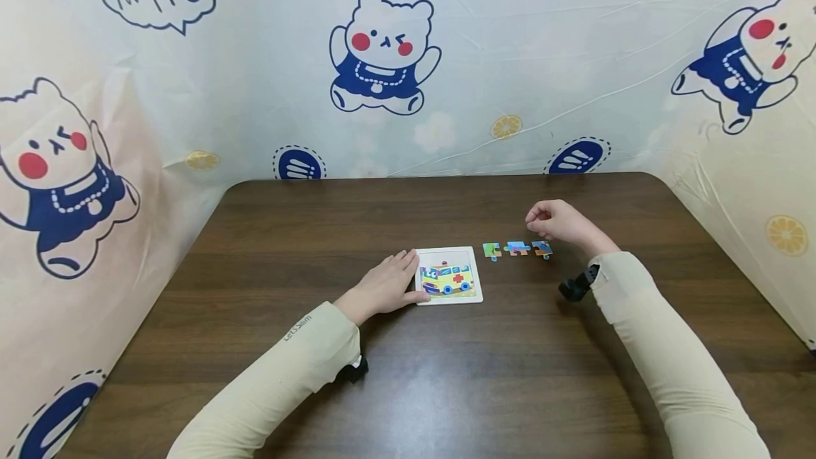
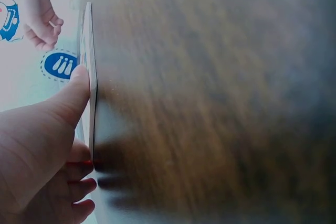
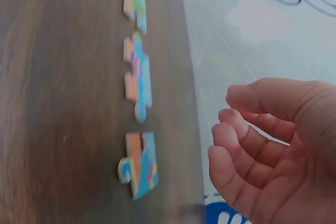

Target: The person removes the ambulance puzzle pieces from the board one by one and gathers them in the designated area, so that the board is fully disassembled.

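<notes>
A white-framed jigsaw puzzle board lies flat on the table, with a yellow ambulance picture in its lower part. My left hand rests at its left edge, thumb on the near corner and fingers extended along the side. To the board's right lie three loose puzzle pieces in a row: a green one, a blue and pink middle one and a blue one. Above them hovers my right hand, its fingers loosely curled with nothing between them in the right wrist view.
The brown wooden table extends around the board and pieces. A cloth backdrop with printed bears hangs behind the table's far edge and along both sides. Black wrist cameras are strapped beneath both sleeves.
</notes>
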Motion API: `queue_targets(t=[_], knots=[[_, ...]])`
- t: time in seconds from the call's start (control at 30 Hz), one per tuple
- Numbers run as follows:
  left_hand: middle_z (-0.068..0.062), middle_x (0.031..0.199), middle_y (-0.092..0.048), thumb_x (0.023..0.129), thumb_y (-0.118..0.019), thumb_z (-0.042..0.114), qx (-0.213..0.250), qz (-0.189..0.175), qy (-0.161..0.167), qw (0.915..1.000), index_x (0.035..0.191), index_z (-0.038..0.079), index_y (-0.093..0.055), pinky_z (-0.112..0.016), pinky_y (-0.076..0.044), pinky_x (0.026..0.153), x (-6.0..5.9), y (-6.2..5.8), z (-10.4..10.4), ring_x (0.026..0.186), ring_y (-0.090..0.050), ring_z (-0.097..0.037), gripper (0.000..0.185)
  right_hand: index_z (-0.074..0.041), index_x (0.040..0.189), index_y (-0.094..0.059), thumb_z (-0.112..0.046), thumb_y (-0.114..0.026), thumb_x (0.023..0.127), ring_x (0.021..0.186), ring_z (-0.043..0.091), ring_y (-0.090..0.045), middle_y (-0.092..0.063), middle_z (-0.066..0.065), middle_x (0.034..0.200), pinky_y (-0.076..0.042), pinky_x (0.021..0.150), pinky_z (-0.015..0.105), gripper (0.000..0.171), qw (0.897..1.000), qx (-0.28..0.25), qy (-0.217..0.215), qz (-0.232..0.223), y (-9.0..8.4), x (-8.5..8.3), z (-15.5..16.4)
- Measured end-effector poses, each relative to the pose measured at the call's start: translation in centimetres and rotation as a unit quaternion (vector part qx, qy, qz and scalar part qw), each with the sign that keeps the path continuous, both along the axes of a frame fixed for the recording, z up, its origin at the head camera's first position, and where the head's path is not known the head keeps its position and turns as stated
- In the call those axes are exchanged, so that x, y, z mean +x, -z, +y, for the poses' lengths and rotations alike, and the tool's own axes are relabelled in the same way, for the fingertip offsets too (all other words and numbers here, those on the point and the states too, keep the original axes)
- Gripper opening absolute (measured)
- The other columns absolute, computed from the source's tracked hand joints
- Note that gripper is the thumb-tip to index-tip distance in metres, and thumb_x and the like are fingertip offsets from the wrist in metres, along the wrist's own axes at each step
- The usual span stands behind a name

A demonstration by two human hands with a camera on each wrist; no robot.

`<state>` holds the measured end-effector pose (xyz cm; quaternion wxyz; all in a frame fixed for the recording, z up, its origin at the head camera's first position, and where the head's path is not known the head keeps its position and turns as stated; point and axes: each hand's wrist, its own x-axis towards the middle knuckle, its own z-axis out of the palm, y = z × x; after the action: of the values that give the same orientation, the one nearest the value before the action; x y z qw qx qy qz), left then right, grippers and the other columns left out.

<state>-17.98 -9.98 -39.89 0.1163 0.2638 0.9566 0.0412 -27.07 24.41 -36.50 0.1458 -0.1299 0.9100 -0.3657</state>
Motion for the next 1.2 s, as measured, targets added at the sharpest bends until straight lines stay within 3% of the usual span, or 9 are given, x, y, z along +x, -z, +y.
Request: queue_targets(t=[0.33,0.9,1.2], knots=[[-0.017,0.154,-0.025,0.092,-0.05,0.053,-0.005,-0.006,-0.002,1.0,0.146,-0.002,-0.029,-0.043,-0.025,0.116,-0.1,-0.1,0.1,0.143,-0.024,-0.03,0.08,0.004,0.107,-0.059,-0.012,-0.057,0.092,0.079,0.024,-0.054,-0.058,0.013,0.089,-0.053,0.075,0.039,0.022,1.0,-0.004,-0.014,0.025,-0.8,0.7,-2.2],[-0.017,0.154,-0.026,0.091,-0.05,0.054,0.001,-0.003,-0.005,1.0,0.146,-0.002,-0.029,-0.043,-0.025,0.116,0.0,0.0,0.1,0.143,-0.025,-0.03,0.082,0.002,0.1,-0.062,-0.01,-0.06,0.09,0.075,0.019,-0.052,-0.061,0.01,0.087,-0.048,0.065,0.025,0.016,0.996,-0.026,-0.057,0.064,-1.8,2.0,-6.3],[-0.016,0.154,-0.026,0.091,-0.051,0.055,0.002,-0.003,-0.009,1.0,0.146,-0.002,-0.029,-0.043,-0.025,0.116,0.0,0.0,0.1,0.143,-0.025,-0.03,0.082,0.003,0.1,-0.063,-0.009,-0.061,0.089,0.073,0.019,-0.052,-0.06,0.011,0.087,-0.047,0.065,0.027,0.015,0.994,-0.037,-0.077,0.066,-1.9,2.5,-7.9]])
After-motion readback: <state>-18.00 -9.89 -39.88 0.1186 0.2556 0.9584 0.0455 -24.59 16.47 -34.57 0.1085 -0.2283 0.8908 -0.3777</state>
